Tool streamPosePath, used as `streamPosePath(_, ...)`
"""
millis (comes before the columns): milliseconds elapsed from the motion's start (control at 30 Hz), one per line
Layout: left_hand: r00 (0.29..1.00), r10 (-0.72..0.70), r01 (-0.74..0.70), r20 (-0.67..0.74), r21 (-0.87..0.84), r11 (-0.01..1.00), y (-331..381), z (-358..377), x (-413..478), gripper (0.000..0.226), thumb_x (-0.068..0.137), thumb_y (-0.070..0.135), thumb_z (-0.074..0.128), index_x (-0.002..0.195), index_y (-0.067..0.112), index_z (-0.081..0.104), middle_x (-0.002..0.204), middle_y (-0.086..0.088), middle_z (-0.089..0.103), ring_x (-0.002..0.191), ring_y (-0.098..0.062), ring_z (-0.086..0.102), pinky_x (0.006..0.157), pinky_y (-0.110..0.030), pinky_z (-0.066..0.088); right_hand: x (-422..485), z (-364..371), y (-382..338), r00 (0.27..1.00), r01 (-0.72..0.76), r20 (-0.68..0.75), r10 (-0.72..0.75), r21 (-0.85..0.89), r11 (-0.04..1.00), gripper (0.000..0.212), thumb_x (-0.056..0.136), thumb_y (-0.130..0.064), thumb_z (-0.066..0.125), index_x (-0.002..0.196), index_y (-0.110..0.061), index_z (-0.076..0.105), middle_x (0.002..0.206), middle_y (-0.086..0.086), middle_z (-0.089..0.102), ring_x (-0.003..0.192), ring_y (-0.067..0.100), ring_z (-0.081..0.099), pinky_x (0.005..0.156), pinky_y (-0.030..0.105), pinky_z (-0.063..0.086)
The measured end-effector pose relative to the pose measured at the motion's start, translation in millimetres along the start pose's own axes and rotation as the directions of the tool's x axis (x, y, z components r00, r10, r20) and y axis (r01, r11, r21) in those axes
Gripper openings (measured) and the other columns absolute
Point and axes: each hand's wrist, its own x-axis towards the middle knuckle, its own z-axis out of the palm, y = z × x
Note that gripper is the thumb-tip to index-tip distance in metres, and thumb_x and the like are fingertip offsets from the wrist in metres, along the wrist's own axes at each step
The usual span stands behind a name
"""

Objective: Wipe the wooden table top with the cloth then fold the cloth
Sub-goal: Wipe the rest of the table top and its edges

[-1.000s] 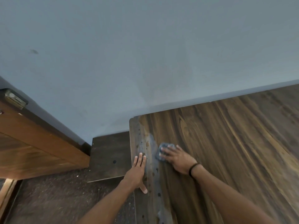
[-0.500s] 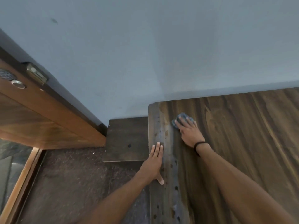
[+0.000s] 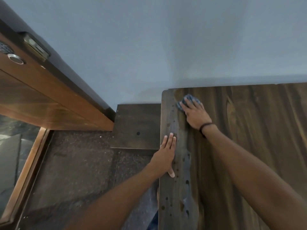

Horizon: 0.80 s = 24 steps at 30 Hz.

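Observation:
The dark wooden table top [image 3: 249, 130] fills the right half of the view, with a worn, spotted strip along its left edge. My right hand [image 3: 195, 114] presses a small bunched blue cloth [image 3: 189, 99] flat near the table's far left corner, close to the wall. Most of the cloth is hidden under my fingers. My left hand [image 3: 167, 152] lies palm down on the table's left edge, fingers together and pointing away from me, holding nothing.
A grey-blue wall [image 3: 166, 47] runs along the table's far edge. A lower dark wooden board [image 3: 137, 127] with a hole sits left of the table. A brown wooden door [image 3: 41, 97] with a latch stands at left above speckled dark floor [image 3: 74, 171].
My right hand has slid the cloth away from me, from beside my left hand toward the far left corner. My left hand has stayed on the table edge.

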Motion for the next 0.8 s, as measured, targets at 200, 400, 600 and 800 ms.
streamPosePath(200, 0.999, -0.024, 0.027, 0.029, -0.097, 0.995, 1, 0, -4, 0.158, 0.057, 0.050, 0.090, 0.150, -0.001, -0.027, 0.158, -0.016, -0.035, 0.146, -0.035, -0.030, 0.125, -0.046, 0.004, -22, 10, -8, 0.999, 0.001, 0.042, -0.004, 0.051, 0.999, 0.060, 0.102, -0.016, 0.038, 0.158, -0.031, 0.023, 0.168, -0.003, 0.010, 0.154, 0.030, 0.006, 0.123, 0.048, 0.004)
streamPosePath(400, 0.999, -0.039, 0.037, -0.006, -0.221, 0.975, -2, -4, -7, 0.162, 0.048, 0.040, 0.097, 0.154, 0.003, -0.020, 0.161, -0.010, -0.031, 0.149, -0.029, -0.025, 0.124, -0.041, 0.009, -235, 71, -25, 0.977, 0.205, 0.046, -0.206, 0.032, 0.978, 0.065, 0.090, -0.021, 0.032, 0.155, -0.028, 0.035, 0.164, -0.002, 0.025, 0.152, 0.030, 0.019, 0.122, 0.052, 0.020)
streamPosePath(600, 0.998, -0.059, 0.064, 0.031, -0.202, 0.977, 2, -14, -12, 0.159, 0.053, 0.041, 0.095, 0.154, 0.006, -0.023, 0.161, -0.007, -0.033, 0.149, -0.027, -0.026, 0.123, -0.043, 0.006, -203, 54, -3, 0.946, 0.316, 0.087, -0.311, -0.048, 0.948, 0.061, 0.096, -0.017, 0.047, 0.154, -0.034, 0.035, 0.164, -0.005, 0.024, 0.153, 0.028, 0.018, 0.122, 0.052, 0.019)
streamPosePath(800, 0.996, -0.067, 0.073, 0.051, -0.146, 0.987, 6, 4, -37, 0.153, 0.060, 0.049, 0.090, 0.153, 0.003, -0.022, 0.160, -0.013, -0.032, 0.149, -0.030, -0.025, 0.122, -0.042, 0.001, -156, 46, -24, 0.998, 0.066, 0.023, -0.067, 0.035, 0.997, 0.055, 0.105, -0.025, 0.033, 0.158, -0.035, 0.022, 0.167, -0.005, 0.011, 0.154, 0.027, 0.005, 0.124, 0.050, 0.004)
